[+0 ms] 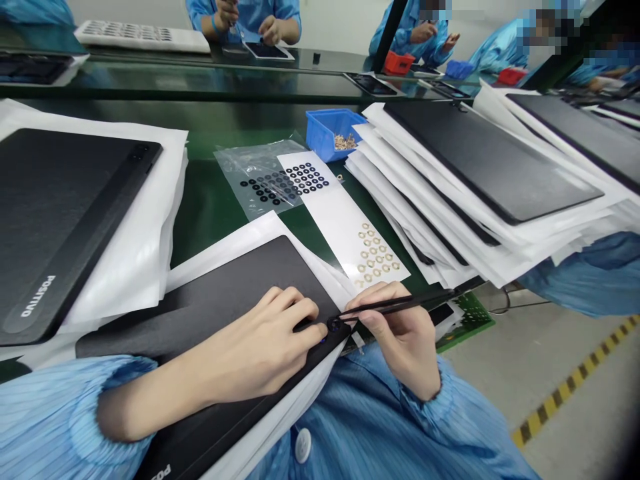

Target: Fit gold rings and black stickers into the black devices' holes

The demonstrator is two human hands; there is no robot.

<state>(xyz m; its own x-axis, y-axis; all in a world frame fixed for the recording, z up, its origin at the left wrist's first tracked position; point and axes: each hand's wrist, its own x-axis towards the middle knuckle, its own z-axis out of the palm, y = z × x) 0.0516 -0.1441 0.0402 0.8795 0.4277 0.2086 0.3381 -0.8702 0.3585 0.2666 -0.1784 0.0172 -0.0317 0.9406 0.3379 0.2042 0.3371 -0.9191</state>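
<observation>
My left hand [265,340] lies across the back of a black tablet [240,273], fingers bent and a little apart, holding nothing I can see. Its index fingertip touches the tablet beside the corner camera area; the thumb is hidden. In my right hand [405,333], black tweezers [395,305] are pinched between thumb and fingers, their tips reaching left to that corner. At the tips sits a small black ring [334,325], over or by the camera hole; I cannot tell whether it is seated. White protective sheet [260,230] lies under the tablet.
Beyond are a sheet of gold rings [340,223], a clear bag [250,167] with black rings, and a blue bin [325,130] of small brass-coloured parts. Tablets in white sheets stand left [75,200] and stacked right [480,160]. Co-workers [250,23] sit across the line.
</observation>
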